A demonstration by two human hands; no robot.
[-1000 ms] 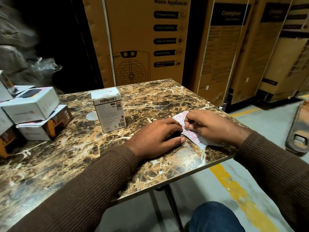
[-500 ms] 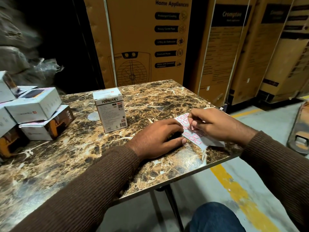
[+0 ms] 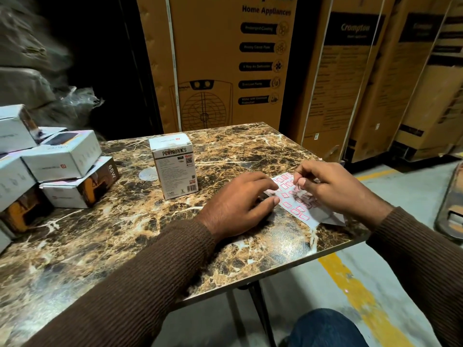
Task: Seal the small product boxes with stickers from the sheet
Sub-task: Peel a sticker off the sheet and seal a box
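Marble bench [image 3: 125, 246] carries an upright box [image 3: 174, 169]; the left hand [image 3: 240, 204] presses the sticker sheet [image 3: 293, 199] flat, and the right hand [image 3: 333, 186] pinches a sticker [image 3: 297, 187].

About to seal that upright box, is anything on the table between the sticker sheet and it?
Nothing visible. Bare marble table separates the sticker sheet from the upright box; only the left hand, pressing the sheet, lies that side.

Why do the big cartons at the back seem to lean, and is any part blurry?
Head view: the wide-angle lens bends the tall cartons outward toward the edges; the wrapped bundles at upper left are smeared and dim; the marble table shows soft glare near its right edge.
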